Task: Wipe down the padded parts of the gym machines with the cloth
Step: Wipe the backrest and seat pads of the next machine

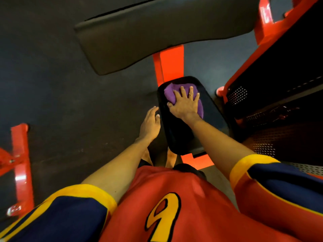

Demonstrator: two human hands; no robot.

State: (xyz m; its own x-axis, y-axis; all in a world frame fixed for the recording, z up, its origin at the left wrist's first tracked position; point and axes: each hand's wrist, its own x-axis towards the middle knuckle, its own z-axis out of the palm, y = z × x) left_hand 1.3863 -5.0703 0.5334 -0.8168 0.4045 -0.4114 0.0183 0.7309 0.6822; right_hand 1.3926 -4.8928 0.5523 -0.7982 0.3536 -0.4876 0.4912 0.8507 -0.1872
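Note:
A small black padded seat (pixel 211 116) sits on an orange machine frame (pixel 172 64) below me. A purple cloth (pixel 170 93) lies on the far half of the seat. My right hand (pixel 184 103) presses flat on the cloth with fingers spread and straight. My left hand (pixel 150 124) rests against the seat's left edge, its fingers loosely bent over the rim. A larger dark pad (pixel 157 35) of the same machine spans the top of the view, beyond the seat.
A black perforated weight-stack guard (pixel 279 109) with orange edging stands close on the right. Another orange frame piece (pixel 21 163) stands at the lower left. Dark rubber floor (pixel 61 93) stretches to the left of the seat.

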